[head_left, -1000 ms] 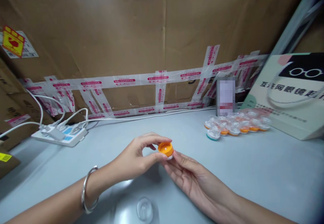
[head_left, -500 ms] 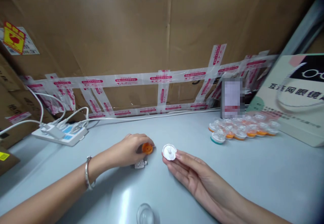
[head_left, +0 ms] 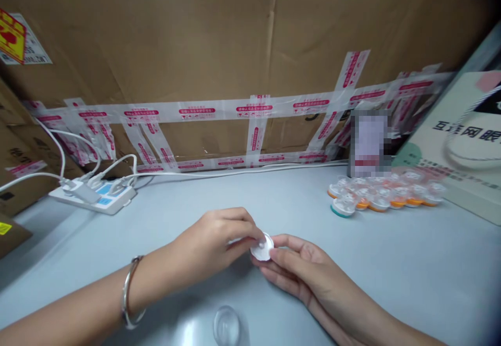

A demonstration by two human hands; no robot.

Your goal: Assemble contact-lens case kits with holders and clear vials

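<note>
A white round disc (head_left: 261, 250) with a small raised centre is held by its right edge between the thumb and fingers of my right hand (head_left: 303, 265). From the left, my left hand (head_left: 225, 239) reaches over the disc, its fingertips pinched together at the disc's middle. Whatever those fingertips hold, if anything, is hidden or too small to make out. Below the hands, a clear round plastic cover (head_left: 226, 326) lies on the grey table. The orange round piece does not show.
Several clear-domed pieces with orange, white and teal bases (head_left: 379, 194) are grouped at the right. Behind them is a blurred upright screen (head_left: 370, 145), beside a printed bag (head_left: 462, 142). A power strip (head_left: 111, 197) with white cables lies left, before a large taped carton (head_left: 195, 48).
My left hand has moved right, from the orange piece to the white disc. The orange piece and the small white part beside it are out of sight. The camera view has shifted slightly.
</note>
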